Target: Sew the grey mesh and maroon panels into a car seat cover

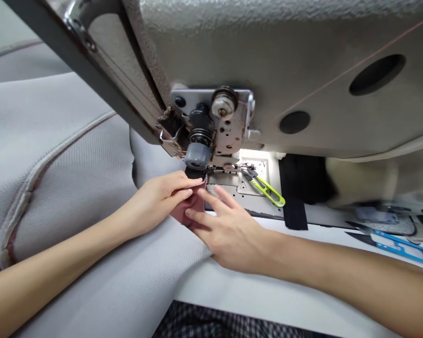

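Note:
A small reddish-brown fabric piece [193, 205] lies on the edge of a large grey textured fabric [73, 169], just in front of the sewing machine's presser foot [218, 167]. My left hand [162, 195] pinches the top of the reddish piece between thumb and fingers. My right hand [228, 230] rests beside it with fingers stretched out, their tips pressing the reddish piece and the machine bed. The grey sewing machine head [267, 70] hangs over both hands.
Green thread snips [269, 190] lie on the lit needle plate [246, 180]. A black strap [296, 197] drapes over the bed's right side. Blue snips [404, 246] and dark tools lie at the far right on the white table [253, 291]. Grey fabric with reddish piping fills the left.

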Tool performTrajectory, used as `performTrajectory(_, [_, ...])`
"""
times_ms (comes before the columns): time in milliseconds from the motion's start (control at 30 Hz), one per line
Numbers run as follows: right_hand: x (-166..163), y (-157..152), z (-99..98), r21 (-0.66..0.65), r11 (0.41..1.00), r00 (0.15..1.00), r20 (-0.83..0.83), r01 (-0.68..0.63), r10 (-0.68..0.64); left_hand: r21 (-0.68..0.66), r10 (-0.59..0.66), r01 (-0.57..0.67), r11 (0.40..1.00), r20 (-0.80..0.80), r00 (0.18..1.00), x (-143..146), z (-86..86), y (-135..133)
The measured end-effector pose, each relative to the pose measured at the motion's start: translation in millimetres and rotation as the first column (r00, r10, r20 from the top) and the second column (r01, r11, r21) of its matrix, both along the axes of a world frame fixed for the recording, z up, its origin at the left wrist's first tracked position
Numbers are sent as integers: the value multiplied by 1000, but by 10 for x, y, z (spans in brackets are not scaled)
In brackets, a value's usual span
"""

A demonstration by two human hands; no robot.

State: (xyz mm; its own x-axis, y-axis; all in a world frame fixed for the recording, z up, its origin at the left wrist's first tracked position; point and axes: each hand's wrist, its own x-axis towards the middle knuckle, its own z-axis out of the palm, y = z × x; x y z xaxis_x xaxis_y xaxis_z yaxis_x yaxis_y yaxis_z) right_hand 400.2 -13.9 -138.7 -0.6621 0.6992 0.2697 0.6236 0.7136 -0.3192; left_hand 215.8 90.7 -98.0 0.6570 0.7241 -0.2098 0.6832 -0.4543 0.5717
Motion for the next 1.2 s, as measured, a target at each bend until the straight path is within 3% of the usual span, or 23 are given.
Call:
performTrajectory(167, [56,56,83,-152,988,1000,-2,-2,1,17,-38,39,999,-17,999,-12,-2,8])
performTrajectory(367, [29,110,97,-145,989,999,-42,-9,3,-9,0,0,1000,14,1000,-58,-40,22])
performTrajectory(533, [29,93,136,-219,974,998,-11,51,-55,31,-32,32,999,12,999,-75,-62,35])
performTrajectory(733, [43,58,137,-240,969,998,6,65,-65,134,-170,194,972,-170,971,20,36,-9])
performTrajectory(867, [49,30,98,-191,979,997,-12,76,-80,128,-204,246,961,-271,941,75,94,-7])
performTrajectory(1033, [77,91,65,-96,995,998,-61,-6,0,55,-169,179,982,-148,974,32,67,62])
performTrajectory(1200, [92,165,102,-145,989,999,-40,-41,35,15,-187,188,982,-73,980,-9,43,105])
